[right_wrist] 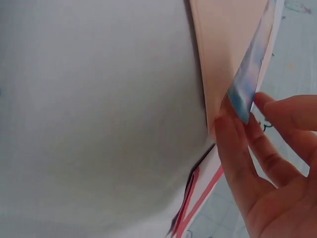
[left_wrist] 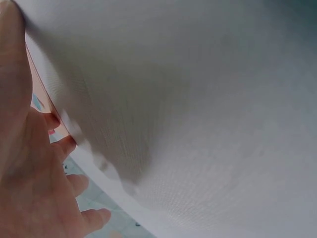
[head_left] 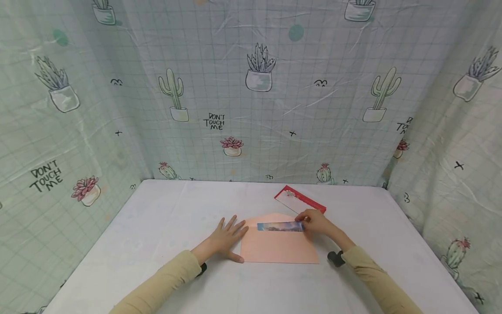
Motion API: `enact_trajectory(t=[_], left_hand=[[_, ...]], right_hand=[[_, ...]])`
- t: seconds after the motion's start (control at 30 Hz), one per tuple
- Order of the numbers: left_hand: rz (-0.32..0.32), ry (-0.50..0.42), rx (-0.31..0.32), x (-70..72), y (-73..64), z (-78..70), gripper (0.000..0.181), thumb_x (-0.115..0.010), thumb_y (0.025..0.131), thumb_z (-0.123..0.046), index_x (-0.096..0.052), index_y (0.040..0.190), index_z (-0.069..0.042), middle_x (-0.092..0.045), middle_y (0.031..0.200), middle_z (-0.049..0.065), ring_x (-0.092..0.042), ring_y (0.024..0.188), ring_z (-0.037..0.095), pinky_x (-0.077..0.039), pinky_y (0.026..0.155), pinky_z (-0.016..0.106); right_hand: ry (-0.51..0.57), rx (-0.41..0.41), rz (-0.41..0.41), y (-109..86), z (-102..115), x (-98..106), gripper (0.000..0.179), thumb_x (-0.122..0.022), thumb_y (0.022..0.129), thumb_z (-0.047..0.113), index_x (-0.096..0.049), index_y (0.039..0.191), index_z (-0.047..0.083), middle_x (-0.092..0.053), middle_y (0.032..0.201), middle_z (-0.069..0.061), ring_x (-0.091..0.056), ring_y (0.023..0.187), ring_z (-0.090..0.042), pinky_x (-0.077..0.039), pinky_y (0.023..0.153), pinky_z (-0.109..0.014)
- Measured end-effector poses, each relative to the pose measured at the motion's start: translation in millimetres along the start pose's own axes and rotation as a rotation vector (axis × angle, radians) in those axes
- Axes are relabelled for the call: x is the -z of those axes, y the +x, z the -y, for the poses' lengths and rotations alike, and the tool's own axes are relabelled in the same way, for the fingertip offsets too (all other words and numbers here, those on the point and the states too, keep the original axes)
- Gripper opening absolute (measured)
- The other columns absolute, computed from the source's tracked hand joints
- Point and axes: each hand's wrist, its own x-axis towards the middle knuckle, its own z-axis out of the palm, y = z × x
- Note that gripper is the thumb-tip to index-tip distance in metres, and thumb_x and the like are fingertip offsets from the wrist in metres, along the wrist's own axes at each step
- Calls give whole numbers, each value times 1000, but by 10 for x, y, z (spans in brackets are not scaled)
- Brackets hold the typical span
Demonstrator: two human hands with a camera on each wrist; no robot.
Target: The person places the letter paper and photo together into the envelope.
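A peach-coloured paper envelope (head_left: 279, 248) lies on the table with its flap open toward the back. Out of its mouth shows a narrow strip of a picture card (head_left: 279, 226) in blue and pink sky tones; the rest of the card is hidden inside. My left hand (head_left: 225, 240) rests at the envelope's left edge, fingers spread, thumb at the near left corner. With thumb and fingers, my right hand (head_left: 315, 221) pinches the card's right end. In the right wrist view, the card's corner (right_wrist: 241, 101) sits between the fingertips.
Behind the right hand lies a red-and-white paper piece with a flower print (head_left: 290, 196), set at a slant and partly covered by the hand. The white table (head_left: 176, 205) ends at a patterned cloth backdrop (head_left: 294, 161) at the back and sides.
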Motion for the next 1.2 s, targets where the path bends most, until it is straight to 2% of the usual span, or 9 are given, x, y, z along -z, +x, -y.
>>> enact_trajectory(t=[0.07,0.27,0.47,0.53,0.63,0.73,0.93,1.1,1.2], left_hand=[[2,1,-1,-1,1,1,99,-52,68,-72,-24,141,-12,-20,149,9,-12,137,38,-18,103,61],[4,6,-3,-1,1,-1,99,-52,68,-72,-25,141,-12,-21,149,9,-12,137,38,-18,103,61],[7,7,-2,-4,2,4,99,-51,68,-73,-24,141,-12,-20,149,9,-12,137,37,-19,103,61],[3,6,-4,-11,2,7,99,-51,67,-73,-24,141,-12,-20,149,9,-12,137,37,-19,103,61],[2,13,-4,-23,6,12,99,-51,68,-73,-24,141,-12,-20,149,9,-12,137,37,-19,103,61],[0,18,-6,-22,5,11,99,-50,68,-73,-24,141,-11,-20,149,9,-12,137,38,-20,103,61],[0,13,-13,7,4,3,98,-50,69,-72,-24,141,-11,-20,149,10,-13,136,39,-20,103,61],[0,1,-11,4,1,1,98,-51,69,-71,-24,141,-11,-20,149,10,-12,137,39,-19,103,61],[4,-4,-5,-6,-1,1,98,-51,69,-72,-24,141,-11,-19,149,9,-11,137,38,-18,104,60]], right_hand=[[-57,18,-19,-7,36,-15,22,-51,78,-2,-67,93,2,-65,86,-8,-51,72,-13,-45,64,-24],[-162,-16,-48,-26,102,-67,21,-53,77,0,-67,92,4,-60,80,-4,-50,72,-13,-45,65,-28],[-337,19,-73,-40,176,-125,14,-56,83,9,-67,92,8,-61,87,-5,-53,81,-20,-46,72,-35],[-376,39,-79,-40,207,-145,13,-58,83,11,-67,92,10,-61,89,-5,-53,82,-20,-46,70,-35],[-414,69,-82,-37,247,-169,13,-59,83,13,-66,93,11,-62,91,-4,-52,82,-19,-46,69,-33],[-443,93,-77,-28,276,-195,14,-59,83,14,-66,96,11,-62,95,-5,-52,85,-21,-46,69,-36],[-463,92,-45,-24,350,-239,19,-57,86,19,-63,102,12,-60,102,-6,-50,93,-24,-44,77,-45],[-481,102,-46,-18,392,-275,21,-57,86,23,-62,103,13,-58,99,-5,-47,92,-23,-40,79,-44],[-532,121,-52,-9,389,-308,23,-57,86,28,-61,104,14,-57,96,-4,-46,90,-21,-39,77,-41]])
